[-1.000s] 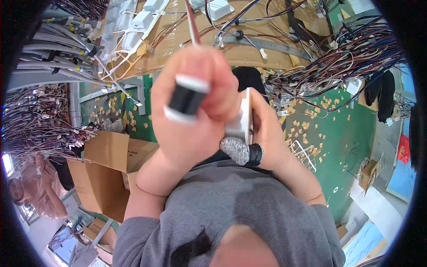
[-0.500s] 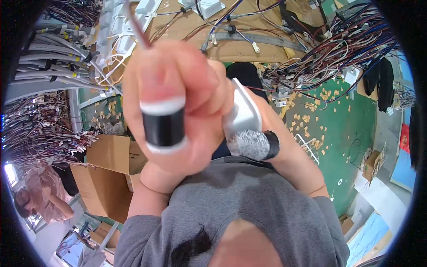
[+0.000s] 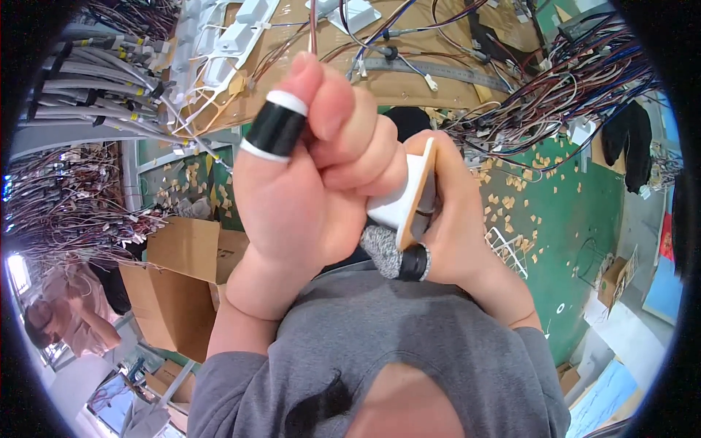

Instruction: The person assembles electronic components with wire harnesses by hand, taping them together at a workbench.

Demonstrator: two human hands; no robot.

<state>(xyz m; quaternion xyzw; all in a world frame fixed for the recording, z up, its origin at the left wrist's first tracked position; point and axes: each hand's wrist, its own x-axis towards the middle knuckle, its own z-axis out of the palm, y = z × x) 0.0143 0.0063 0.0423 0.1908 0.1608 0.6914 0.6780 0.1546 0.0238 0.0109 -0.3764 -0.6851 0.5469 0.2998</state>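
My left hand (image 3: 292,182) is closed in front of my chest, with black and white tape around its thumb. Between that thumb and the forefinger is a thin reddish-brown wire (image 3: 313,33), which runs up out of the fist. My right hand (image 3: 456,219) is wrapped round a white plastic housing (image 3: 401,193) whose flange has a tan edge. A grey knitted cover and black tape sit on the right thumb, which presses at the housing's lower end. The left fist's lower fingers are against the housing; the part of the wire inside the fist is hidden.
Ahead is a cardboard-topped bench (image 3: 292,87) with a steel ruler (image 3: 438,71), wires and white housings (image 3: 237,36). Wire bundles (image 3: 540,102) hang at the right, grey cables (image 3: 95,87) at the left. An open carton (image 3: 168,299) stands left; another person (image 3: 73,314) is beyond.
The left fist has drawn back from close to the camera and tilted, its thumb turning upward. The right hand has rotated the housing so its tan edge shows.
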